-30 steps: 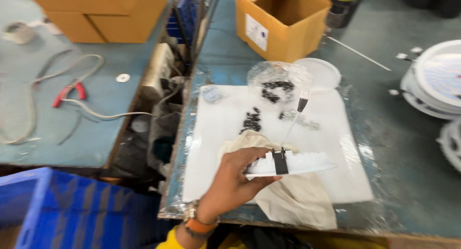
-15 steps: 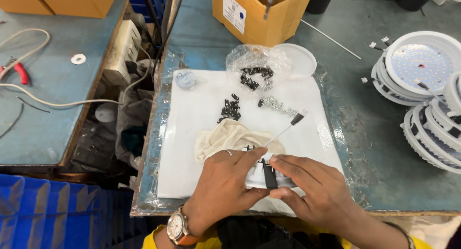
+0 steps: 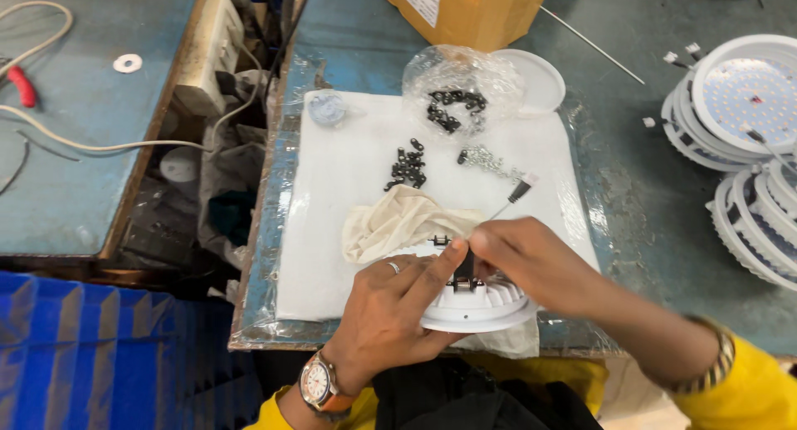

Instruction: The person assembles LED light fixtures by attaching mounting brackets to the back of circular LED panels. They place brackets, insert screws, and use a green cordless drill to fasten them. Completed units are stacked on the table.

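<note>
From the head camera: since half a second ago both hands have closed in on the white ribbed lamp housing, which now sits at the near edge of the white pad on the counter. The left hand cups its side; the right hand pinches a black clip on top. Beyond the pad, a clear plastic bag holds black clips, and a cardboard box stands behind it, contents unseen.
</note>
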